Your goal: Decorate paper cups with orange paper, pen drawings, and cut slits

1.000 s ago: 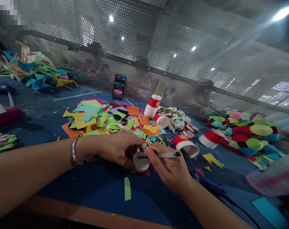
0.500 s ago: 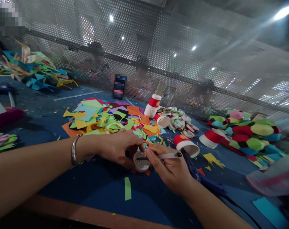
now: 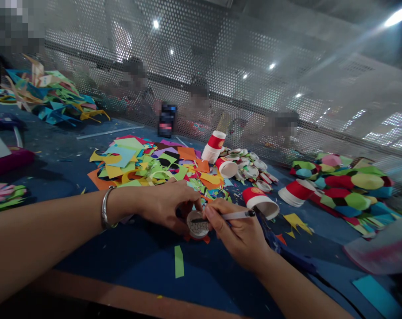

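Head view: the left hand [image 3: 169,206], with a silver bangle [image 3: 104,208] at its wrist, curls its thumb and fingers round the left and far sides of a white paper-cup base [image 3: 199,229], gripping it by the rim. The base sits low in front of the person, between the two hands, its round face turned up and covered with a network of dark lines; orange-red bits [image 3: 206,239] show at its near edge. The right hand [image 3: 236,228] pinches a pen [image 3: 234,215] with a translucent barrel in its closed fingers; the black end points right, and the dark tip lies over the base's face, though whether it touches cannot be told

Just beyond the hands, a heap of coloured paper scraps [image 3: 121,155] spreads over the blue tabletop [image 3: 141,270]. At the heap's right stands a tilted stack of red-and-white paper cups [image 3: 214,147], near a pile of cut cup bottoms [image 3: 250,172]. To the right of the right hand, an open-mouthed paper cup [image 3: 254,196] lies on its side, with another cup stack [image 3: 295,193] beyond it and many-coloured paper pieces [image 3: 357,180] farther right. A light green paper strip [image 3: 179,262] lies nearer the person than the base, apart from both hands. A perforated screen [image 3: 187,57] rises behind the table
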{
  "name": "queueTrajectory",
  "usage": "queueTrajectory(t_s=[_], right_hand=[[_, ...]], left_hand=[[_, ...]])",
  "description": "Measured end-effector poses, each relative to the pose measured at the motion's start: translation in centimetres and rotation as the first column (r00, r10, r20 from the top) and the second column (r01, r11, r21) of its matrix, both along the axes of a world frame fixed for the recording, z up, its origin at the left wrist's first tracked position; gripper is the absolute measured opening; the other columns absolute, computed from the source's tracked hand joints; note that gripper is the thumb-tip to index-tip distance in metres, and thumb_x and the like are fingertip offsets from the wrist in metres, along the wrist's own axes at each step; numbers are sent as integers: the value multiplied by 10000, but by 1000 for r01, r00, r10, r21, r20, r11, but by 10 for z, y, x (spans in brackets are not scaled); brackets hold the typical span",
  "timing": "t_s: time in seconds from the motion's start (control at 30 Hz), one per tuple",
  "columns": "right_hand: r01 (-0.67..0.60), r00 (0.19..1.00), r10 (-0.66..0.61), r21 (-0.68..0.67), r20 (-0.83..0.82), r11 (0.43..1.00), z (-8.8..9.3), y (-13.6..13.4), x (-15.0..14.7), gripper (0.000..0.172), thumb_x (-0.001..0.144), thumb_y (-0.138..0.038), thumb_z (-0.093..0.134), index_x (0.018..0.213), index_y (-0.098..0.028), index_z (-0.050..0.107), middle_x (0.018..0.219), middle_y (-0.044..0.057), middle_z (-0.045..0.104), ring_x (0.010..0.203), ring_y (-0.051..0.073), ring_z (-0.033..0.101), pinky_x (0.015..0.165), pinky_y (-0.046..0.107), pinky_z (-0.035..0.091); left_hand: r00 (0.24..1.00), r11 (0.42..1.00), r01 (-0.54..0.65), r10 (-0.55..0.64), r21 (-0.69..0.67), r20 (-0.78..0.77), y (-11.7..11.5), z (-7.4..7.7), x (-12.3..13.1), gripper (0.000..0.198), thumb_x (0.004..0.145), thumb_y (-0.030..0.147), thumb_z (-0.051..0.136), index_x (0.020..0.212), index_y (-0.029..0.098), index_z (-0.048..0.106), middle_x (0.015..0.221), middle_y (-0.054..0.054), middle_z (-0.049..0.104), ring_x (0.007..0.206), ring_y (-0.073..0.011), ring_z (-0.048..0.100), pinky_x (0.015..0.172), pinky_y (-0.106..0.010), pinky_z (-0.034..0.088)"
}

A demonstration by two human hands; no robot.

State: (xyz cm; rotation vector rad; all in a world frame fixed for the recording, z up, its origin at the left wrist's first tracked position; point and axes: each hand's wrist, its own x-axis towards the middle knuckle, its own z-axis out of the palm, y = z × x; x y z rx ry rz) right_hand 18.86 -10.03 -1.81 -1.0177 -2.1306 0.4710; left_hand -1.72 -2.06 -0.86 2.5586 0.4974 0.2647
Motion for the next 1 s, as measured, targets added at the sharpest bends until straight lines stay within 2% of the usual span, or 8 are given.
queueTrajectory(t_s=[0.43,0.6,0.8,1.0], right_hand=[[11,1000,-11,17,-4,1000,0,2,-2,258,990,-232,452,762,-183,563,667,-17,519,561,99,496,544,256,396],[9,1000,-9,15,12,1000,0,1,-2,244,994,-231,446,797,-178,580,677,-13,532,563,98,502,539,250,397],[-6,1000,6,17,20,1000,2,1,-4,237,991,-222,451,793,-177,575,675,-14,538,579,95,513,549,245,399],[-17,1000,17,16,26,1000,2,0,-4,226,986,-217,459,793,-183,573,686,-12,562,600,97,536,559,246,408]], left_hand=[[1000,1000,10,-10,-11,4,1,-2,0,381,716,457,702,976,201,592,873,-8,675,728,-157,581,660,-285,366],[1000,1000,-22,22,11,0,0,-1,0,347,707,453,712,919,200,604,839,-5,667,719,-158,564,657,-287,356],[1000,999,8,-8,-53,1,2,-3,0,377,698,401,720,1021,227,630,879,-14,689,733,-167,587,679,-307,372],[1000,1000,7,-7,-23,4,2,-2,2,346,696,384,720,992,224,641,871,-24,693,738,-176,589,691,-322,374]])
